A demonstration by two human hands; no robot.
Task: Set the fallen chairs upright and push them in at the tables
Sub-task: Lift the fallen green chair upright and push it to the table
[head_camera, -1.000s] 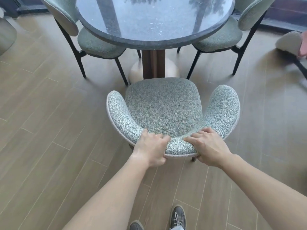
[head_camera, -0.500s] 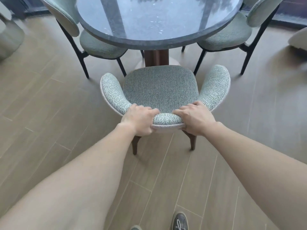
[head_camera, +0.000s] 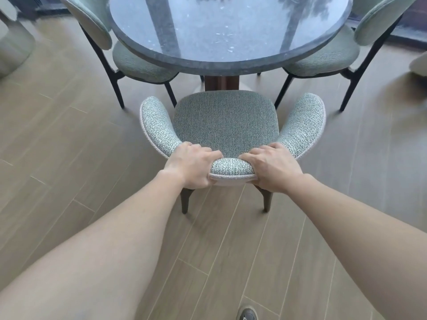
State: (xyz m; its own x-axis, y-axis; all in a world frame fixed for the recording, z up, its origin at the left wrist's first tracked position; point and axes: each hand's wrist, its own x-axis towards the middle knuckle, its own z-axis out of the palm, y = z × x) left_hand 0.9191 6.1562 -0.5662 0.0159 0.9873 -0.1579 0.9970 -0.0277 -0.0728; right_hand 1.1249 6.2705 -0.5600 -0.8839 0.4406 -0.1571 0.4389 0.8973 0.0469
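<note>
Two hands grip chair (head_camera: pixel 225 125) at back's mid rim: left hand (head_camera: pixel 191 167), right hand (head_camera: pixel 275 168), fingers over top, thumbs beneath, set close and symmetric, probably to push straight. Chair upright, seat front at table (head_camera: pixel 231 68) near edge, not fully in. Nubbly grey-green weave, curved wraparound back, wooden legs. Table round, dark polished stone, reflective.

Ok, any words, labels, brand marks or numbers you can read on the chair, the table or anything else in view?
None: no text is readable in this view.
The chair, gripped at its backrest by the left hand and right hand: plain woven fabric, no tag showing.
The table top: only reflections and pale flecks.
The shoe at the bottom edge: cut off, any mark unreadable.
</note>
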